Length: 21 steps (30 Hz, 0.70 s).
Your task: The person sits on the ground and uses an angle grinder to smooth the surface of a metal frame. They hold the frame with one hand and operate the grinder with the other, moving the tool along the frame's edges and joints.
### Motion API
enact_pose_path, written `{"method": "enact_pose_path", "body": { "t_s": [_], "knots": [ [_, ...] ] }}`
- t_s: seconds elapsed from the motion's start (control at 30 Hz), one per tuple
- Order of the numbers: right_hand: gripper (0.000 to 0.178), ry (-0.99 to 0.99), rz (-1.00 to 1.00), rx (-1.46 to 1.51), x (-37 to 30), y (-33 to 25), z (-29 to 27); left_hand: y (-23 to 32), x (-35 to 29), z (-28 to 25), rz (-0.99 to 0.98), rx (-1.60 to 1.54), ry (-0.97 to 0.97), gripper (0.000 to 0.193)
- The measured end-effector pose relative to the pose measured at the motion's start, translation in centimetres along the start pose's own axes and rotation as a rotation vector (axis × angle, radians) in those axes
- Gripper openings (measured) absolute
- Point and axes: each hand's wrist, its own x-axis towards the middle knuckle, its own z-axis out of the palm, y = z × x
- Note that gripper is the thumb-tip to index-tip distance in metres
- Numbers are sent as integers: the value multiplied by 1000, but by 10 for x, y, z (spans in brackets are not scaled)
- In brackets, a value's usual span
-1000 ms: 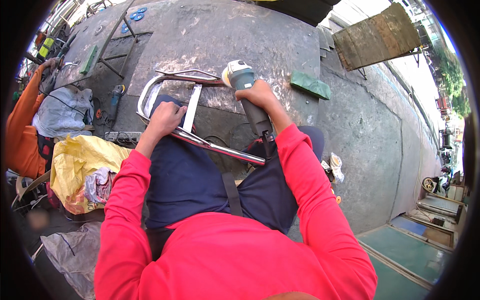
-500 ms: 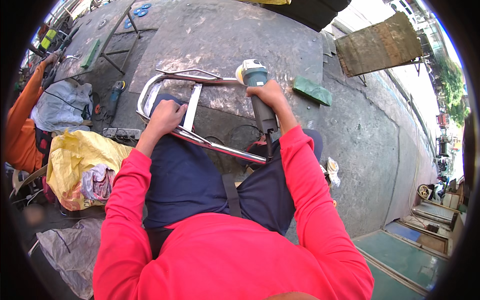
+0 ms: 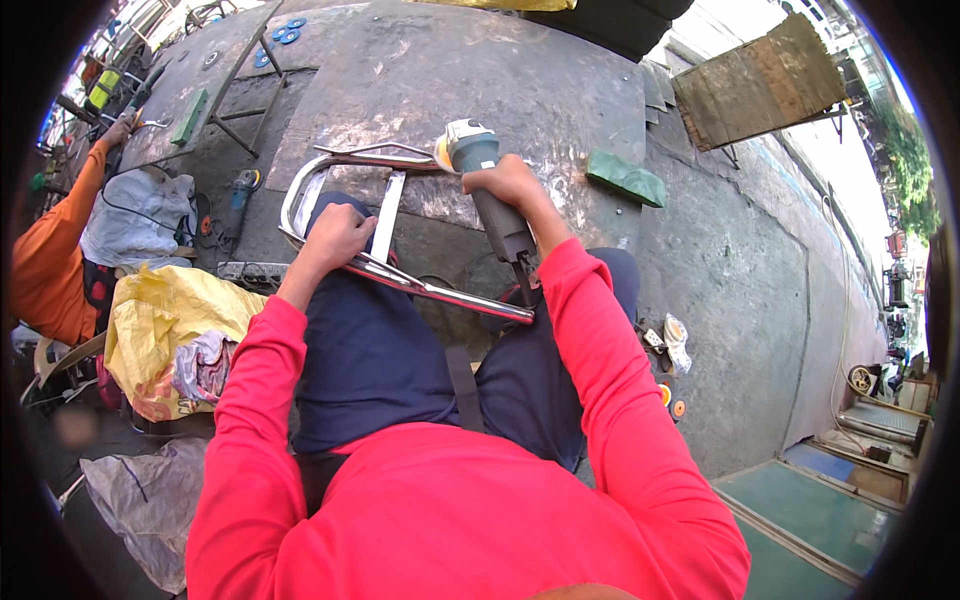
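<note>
I could not see the fingertips of the left hand (image 3: 340, 237), which covered part of the chrome tubular frame (image 3: 388, 215), so its grip was unclear to me. The right hand (image 3: 508, 185) hid some of the angle grinder (image 3: 472, 150), whose disc (image 3: 442, 154) I could not confirm as touching metal. My feed cut off the co-worker's orange garment (image 3: 55, 270), and a round spot (image 3: 76, 426) below was too blurred to name.

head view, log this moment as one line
left hand: on frame | right hand: gripping grinder | grinder disc: by frame's far bar, contact unclear | green block: right of grinder
</note>
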Motion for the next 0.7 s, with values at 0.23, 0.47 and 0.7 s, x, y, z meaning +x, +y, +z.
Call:
{"method": "enact_pose_path", "body": {
  "t_s": [0.23,0.47,0.7],
  "knots": [
    [58,53,21,-17,-1,6,-9,0,1,3,20,15,-11,39],
    [59,5,-30,27,5,2,4,0,-2,4,26,40,3,40],
    [63,186,76,-110,3,38,-34,-7,-2,6,-39,-4,90,46]
  ]
}}
